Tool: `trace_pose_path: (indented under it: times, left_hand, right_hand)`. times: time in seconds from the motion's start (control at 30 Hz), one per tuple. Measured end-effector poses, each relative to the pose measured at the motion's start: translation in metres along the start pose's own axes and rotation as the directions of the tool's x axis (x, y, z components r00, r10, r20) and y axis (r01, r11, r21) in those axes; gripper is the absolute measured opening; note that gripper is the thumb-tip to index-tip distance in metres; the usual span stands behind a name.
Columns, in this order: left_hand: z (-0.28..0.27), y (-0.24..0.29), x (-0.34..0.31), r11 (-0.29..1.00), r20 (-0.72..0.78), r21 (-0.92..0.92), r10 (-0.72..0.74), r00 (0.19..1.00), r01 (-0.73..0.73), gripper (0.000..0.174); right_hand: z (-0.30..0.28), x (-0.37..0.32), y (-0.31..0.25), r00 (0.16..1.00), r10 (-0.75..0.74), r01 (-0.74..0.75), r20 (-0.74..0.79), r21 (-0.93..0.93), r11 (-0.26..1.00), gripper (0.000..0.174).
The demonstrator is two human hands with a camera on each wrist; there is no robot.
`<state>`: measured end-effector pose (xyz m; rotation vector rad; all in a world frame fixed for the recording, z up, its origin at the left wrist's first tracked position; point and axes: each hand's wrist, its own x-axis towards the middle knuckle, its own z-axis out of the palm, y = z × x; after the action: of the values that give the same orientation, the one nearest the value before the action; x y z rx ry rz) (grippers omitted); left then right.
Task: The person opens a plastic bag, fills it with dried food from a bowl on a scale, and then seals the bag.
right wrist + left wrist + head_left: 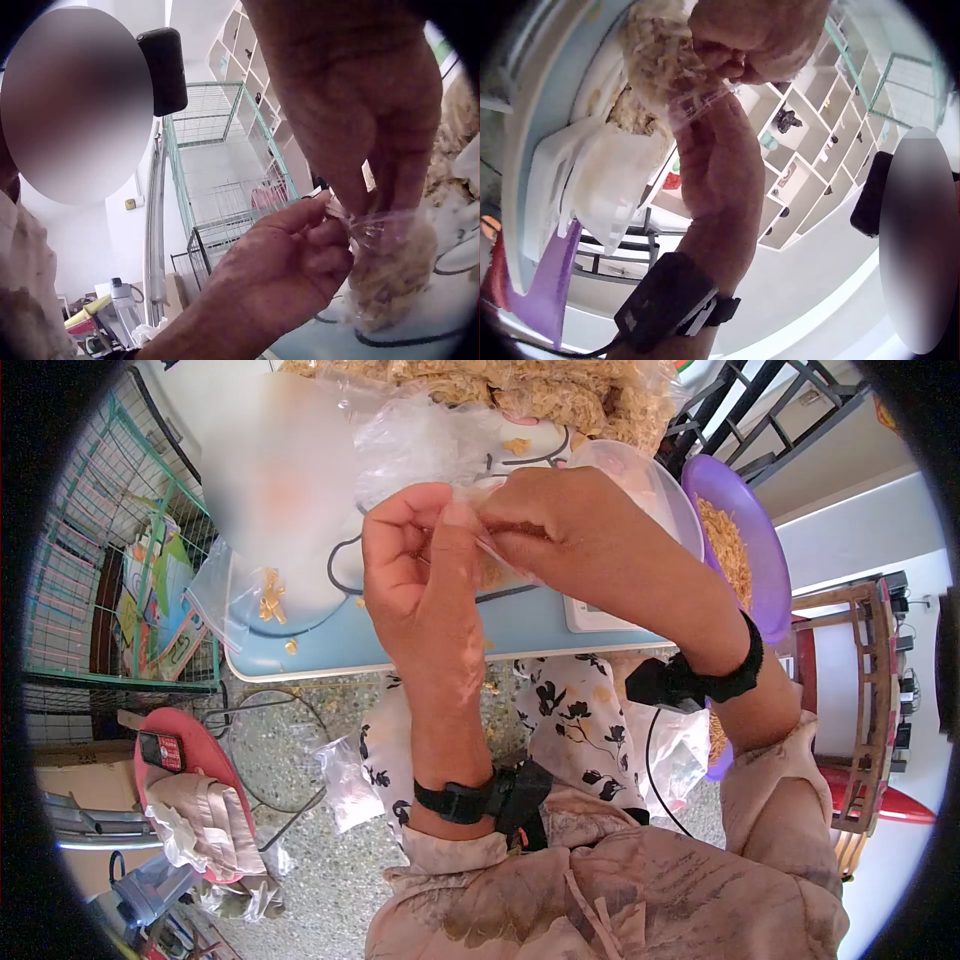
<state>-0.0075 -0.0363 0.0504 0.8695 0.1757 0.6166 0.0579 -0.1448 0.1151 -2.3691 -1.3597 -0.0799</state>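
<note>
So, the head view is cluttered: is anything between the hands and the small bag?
Nothing visible. The left hand and the right hand both pinch the top of the bag, with nothing between them and the plastic.

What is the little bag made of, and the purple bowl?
The little bag looks like thin clear plastic film: shiny, crinkled, and you can see the flakes through it. The purple bowl seems hard plastic, smooth with a slight gloss, though I cannot be sure.
</note>
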Motion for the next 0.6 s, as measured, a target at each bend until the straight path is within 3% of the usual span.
trace_pose_path:
  times: [0.13, 0.2, 0.23, 0.3, 0.33, 0.4, 0.53, 0.6]
  left_hand:
    - [0.0, 0.003, 0.002, 0.999, -0.058, 0.045, 0.033, 0.998, -0.031, 0.018]
    - [-0.007, 0.003, 0.003, 1.0, -0.059, -0.02, 0.013, 0.998, -0.014, 0.018]
    - [-0.011, 0.003, 0.004, 0.996, -0.057, -0.085, -0.009, 0.998, 0.004, 0.018]
    - [-0.013, 0.005, 0.005, 0.995, -0.06, -0.102, -0.018, 0.998, 0.012, 0.019]
    - [-0.005, 0.006, 0.003, 0.993, -0.051, -0.118, -0.032, 0.998, 0.026, 0.019]
    - [-0.004, 0.007, 0.003, 0.993, -0.052, -0.114, -0.035, 0.998, 0.028, 0.019]
    - [-0.005, 0.006, 0.004, 0.992, -0.049, -0.121, -0.043, 0.998, 0.037, 0.019]
    - [-0.006, 0.008, 0.004, 0.993, -0.039, -0.113, -0.025, 0.999, 0.02, 0.018]
  right_hand:
    - [-0.004, 0.005, -0.006, 0.993, 0.038, -0.037, 0.116, -0.009, 0.999, 0.018]
    - [-0.004, 0.003, -0.01, 0.984, 0.168, -0.176, 0.064, 0.174, 0.969, 0.023]
    - [-0.007, 0.002, -0.014, 0.984, 0.163, -0.172, 0.066, 0.175, 0.969, 0.023]
    - [-0.012, 0.0, -0.021, 0.95, 0.3, -0.312, 0.085, 0.27, 0.911, 0.029]
    - [-0.016, -0.004, -0.016, 0.95, 0.301, -0.312, 0.082, 0.272, 0.91, 0.029]
    - [-0.007, -0.004, -0.009, 0.978, 0.187, -0.151, -0.098, 0.292, 0.944, 0.022]
    - [-0.002, 0.004, -0.012, 0.989, 0.147, -0.132, -0.027, 0.3, 0.945, 0.019]
    - [0.001, 0.009, -0.012, 0.997, 0.039, -0.023, -0.072, 0.21, 0.977, 0.018]
